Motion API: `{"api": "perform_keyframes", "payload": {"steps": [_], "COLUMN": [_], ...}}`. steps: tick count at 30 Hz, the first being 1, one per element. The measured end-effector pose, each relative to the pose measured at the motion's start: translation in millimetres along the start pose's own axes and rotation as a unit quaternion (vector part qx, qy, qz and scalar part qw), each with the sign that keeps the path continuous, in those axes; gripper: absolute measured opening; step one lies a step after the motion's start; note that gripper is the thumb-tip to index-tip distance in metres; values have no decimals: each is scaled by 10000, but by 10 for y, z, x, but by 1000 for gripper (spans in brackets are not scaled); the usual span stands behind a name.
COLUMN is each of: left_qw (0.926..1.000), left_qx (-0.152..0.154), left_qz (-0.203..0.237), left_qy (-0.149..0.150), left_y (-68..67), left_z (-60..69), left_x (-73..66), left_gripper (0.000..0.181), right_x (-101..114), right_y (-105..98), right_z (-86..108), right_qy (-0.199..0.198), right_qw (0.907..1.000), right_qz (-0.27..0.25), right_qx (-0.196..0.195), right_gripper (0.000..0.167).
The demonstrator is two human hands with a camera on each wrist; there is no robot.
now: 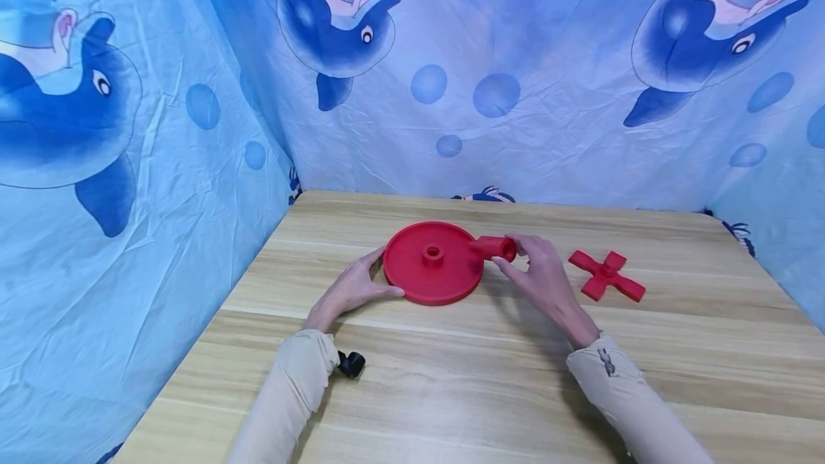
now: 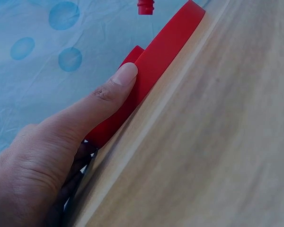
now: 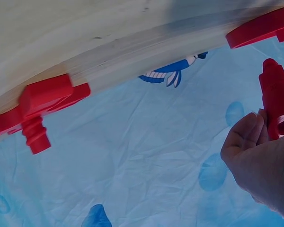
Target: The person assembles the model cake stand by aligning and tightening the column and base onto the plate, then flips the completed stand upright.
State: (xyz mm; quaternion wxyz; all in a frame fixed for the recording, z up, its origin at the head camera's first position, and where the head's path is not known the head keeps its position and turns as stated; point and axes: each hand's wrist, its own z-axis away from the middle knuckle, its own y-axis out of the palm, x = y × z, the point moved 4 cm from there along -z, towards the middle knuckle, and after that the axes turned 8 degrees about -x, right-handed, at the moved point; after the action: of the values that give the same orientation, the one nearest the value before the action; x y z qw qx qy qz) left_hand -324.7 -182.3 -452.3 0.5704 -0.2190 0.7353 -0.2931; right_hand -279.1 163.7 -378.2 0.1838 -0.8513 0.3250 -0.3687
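A shallow red round base (image 1: 406,271) with a raised rim and a hollow central socket lies flat on the table. My left hand (image 1: 353,288) grips its left edge, thumb on the near side of the rim (image 2: 168,49). Over the right side of the base, my right hand (image 1: 538,271) pinches a red hollow tube (image 1: 491,247) between thumb and fingers. The tube lies roughly sideways in the head view, open end to the right, narrower tip to the left. In the right wrist view the tube (image 3: 276,97) is apart from the base (image 3: 260,30).
To the right of my right hand, a red four-armed cross piece (image 1: 604,274) with a ridged peg (image 3: 36,137) lies on the wooden table (image 1: 451,392). Blue cloth walls (image 1: 548,149) with printed cartoon sea animals stand along the table's back and sides.
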Motion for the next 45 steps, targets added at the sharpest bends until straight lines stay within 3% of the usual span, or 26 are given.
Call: {"api": "perform_keyframes", "payload": {"steps": [18,30,45], "left_qw": [10000,9999,10000], "left_qx": [27,49,-18], "left_qz": [66,63,-7], "left_qy": [67,73,83], "left_y": [17,7,-5], "left_z": [-9,-7,-8], "left_x": [-9,-3,-3], "left_gripper": [116,114,115], "right_x": [163,241,308], "right_y": [237,373,554], "right_z": [-156,-216,-231], "right_qy": [367,219,380], "right_qw": [9987,9982,9968], "right_qz": [-235,-469,-452], "right_qx": [251,313,531], "right_gripper": [53,47,54]}}
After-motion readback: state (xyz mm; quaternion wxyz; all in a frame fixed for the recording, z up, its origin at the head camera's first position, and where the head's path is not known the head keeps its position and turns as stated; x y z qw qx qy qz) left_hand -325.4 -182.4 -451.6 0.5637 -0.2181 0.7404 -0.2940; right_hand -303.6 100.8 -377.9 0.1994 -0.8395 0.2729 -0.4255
